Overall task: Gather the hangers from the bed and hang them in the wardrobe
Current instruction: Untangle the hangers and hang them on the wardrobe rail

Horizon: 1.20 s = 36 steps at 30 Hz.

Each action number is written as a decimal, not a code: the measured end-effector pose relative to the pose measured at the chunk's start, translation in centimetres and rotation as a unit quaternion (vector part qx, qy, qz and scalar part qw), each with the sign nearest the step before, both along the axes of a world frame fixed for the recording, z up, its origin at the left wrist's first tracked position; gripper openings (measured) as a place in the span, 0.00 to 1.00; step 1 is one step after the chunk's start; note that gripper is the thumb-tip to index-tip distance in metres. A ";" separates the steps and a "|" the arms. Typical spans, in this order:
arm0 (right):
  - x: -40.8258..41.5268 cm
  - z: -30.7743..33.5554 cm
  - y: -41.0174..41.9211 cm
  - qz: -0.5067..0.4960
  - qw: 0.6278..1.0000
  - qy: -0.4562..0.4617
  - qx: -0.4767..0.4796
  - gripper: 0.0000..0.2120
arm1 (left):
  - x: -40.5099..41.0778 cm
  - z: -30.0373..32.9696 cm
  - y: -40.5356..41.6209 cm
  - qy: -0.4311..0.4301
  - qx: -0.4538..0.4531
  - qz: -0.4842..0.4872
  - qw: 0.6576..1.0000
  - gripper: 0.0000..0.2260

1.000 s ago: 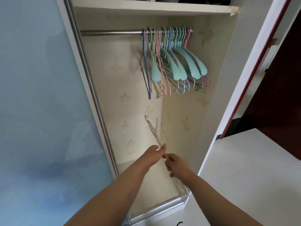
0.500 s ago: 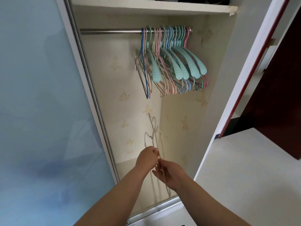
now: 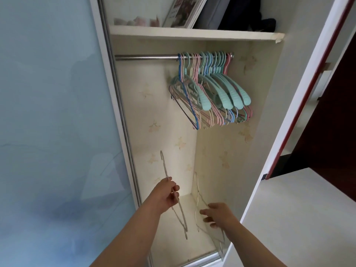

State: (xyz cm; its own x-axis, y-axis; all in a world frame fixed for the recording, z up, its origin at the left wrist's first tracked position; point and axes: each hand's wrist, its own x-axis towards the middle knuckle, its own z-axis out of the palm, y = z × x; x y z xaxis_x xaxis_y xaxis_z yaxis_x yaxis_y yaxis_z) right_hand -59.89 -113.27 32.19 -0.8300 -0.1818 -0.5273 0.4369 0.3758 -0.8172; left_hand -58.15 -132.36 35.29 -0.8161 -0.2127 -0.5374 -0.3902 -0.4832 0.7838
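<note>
My left hand [image 3: 167,195] pinches a thin pale wire hanger [image 3: 180,212] by its neck, with its hook pointing up and to the left. My right hand [image 3: 217,213] holds the other pale wire hangers [image 3: 200,207] low in the wardrobe, their hooks standing up beside the inner corner. High above both hands, a metal rod [image 3: 146,57] carries several teal, pink and blue hangers [image 3: 212,93] bunched at its right end.
The frosted blue sliding door [image 3: 54,132] fills the left side. A shelf [image 3: 192,34] above the rod bears a box and dark items. The wardrobe's white right wall [image 3: 300,97] and a dark red door lie to the right. The rod's left half is bare.
The hands have moved apart. My left hand drew one wire hanger out of the bunch to the left, while my right hand kept the others. The view tilted upward.
</note>
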 end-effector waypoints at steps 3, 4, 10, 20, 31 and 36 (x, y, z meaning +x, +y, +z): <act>0.1 3.1 -1.1 0.033 0.998 0.037 -0.038 0.19 | -0.6 1.5 -0.5 -0.003 -0.007 0.023 1.000 0.09; 0.1 4.6 -1.5 0.041 0.996 0.059 -0.062 0.18 | -1.1 2.4 -0.7 0.010 -0.018 0.042 0.999 0.09; -1.4 15.1 -4.6 0.047 0.952 0.300 -0.036 0.11 | -5.4 11.1 -2.3 0.147 -0.123 0.173 0.966 0.22; -11.8 25.1 -11.3 0.022 0.880 0.472 0.040 0.11 | -12.6 22.0 -4.3 0.198 -0.133 0.208 0.949 0.20; -18.3 25.7 -13.0 0.080 0.836 0.471 0.268 0.13 | -18.7 25.7 -5.2 0.191 -0.098 0.203 0.955 0.12; -18.9 23.0 -11.8 0.088 0.859 0.436 0.254 0.08 | -20.1 24.2 -5.2 0.163 -0.043 0.115 0.979 0.12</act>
